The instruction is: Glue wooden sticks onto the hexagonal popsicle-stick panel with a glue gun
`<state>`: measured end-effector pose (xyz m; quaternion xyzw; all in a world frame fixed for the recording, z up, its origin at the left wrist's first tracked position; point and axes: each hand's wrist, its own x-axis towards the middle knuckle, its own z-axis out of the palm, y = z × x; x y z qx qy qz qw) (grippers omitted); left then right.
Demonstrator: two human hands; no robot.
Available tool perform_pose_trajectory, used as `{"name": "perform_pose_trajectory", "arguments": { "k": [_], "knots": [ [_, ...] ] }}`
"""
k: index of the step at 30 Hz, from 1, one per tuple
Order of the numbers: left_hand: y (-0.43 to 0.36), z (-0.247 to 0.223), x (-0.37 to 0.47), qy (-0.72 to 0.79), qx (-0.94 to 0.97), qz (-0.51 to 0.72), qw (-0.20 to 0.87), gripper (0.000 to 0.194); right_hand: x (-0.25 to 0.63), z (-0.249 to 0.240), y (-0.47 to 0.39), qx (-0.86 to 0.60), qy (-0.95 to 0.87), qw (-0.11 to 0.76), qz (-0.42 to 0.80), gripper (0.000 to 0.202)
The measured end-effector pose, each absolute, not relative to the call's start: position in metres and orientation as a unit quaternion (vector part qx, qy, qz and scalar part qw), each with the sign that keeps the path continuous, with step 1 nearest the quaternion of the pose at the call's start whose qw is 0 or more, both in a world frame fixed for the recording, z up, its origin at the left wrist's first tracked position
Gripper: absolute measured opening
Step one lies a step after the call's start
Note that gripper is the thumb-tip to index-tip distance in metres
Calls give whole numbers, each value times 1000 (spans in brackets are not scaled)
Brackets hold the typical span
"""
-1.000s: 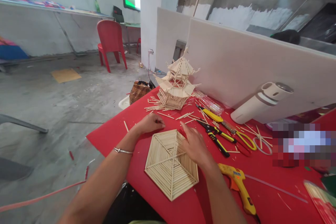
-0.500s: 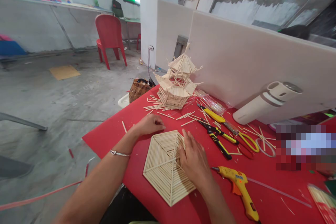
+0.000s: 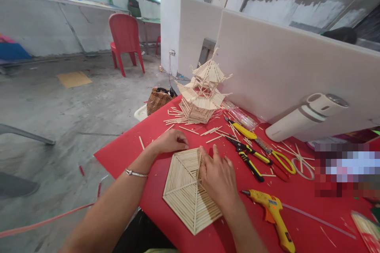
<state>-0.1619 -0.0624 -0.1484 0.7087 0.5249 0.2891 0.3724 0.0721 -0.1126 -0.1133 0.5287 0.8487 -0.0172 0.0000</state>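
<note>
A hexagonal panel of pale thin sticks [image 3: 181, 205] lies flat on the red tabletop, its ribs meeting near the middle. My right hand [image 3: 219, 176] rests over the panel's right side with fingers spread, index finger along a rib near the top corner. It covers part of the right edge. My left hand [image 3: 170, 141] lies on the table just beyond the panel's upper left edge, fingers curled in, with nothing visible in them. Behind the panel stands a tiered pagoda model [image 3: 204, 95] built of similar sticks.
Right of the panel lie a yellow glue gun [image 3: 274, 209], pliers [image 3: 249, 162], a utility knife [image 3: 242, 129] and scissors [image 3: 280, 158]. Loose sticks [image 3: 175, 120] surround the pagoda. A white tumbler [image 3: 297, 122] leans against the pale board [image 3: 282, 63]. A red chair [image 3: 124, 35] stands beyond.
My right hand has shifted its fingers on the panel: the index finger now stretches along the rib, the others spread apart. The left hand stays put. The view has moved slightly.
</note>
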Motion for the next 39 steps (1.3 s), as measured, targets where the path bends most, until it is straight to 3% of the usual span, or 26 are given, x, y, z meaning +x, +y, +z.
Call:
{"name": "perform_pose_trajectory", "arguments": {
  "k": [7, 39],
  "knots": [
    [-62, -146, -167, 478, 713, 293, 421, 12, 59, -110, -107, 530, 848, 17, 6, 52],
    [-62, -146, -169, 462, 728, 284, 420, 12, 58, -109, -107, 521, 853, 37, 10, 50]
  ]
}}
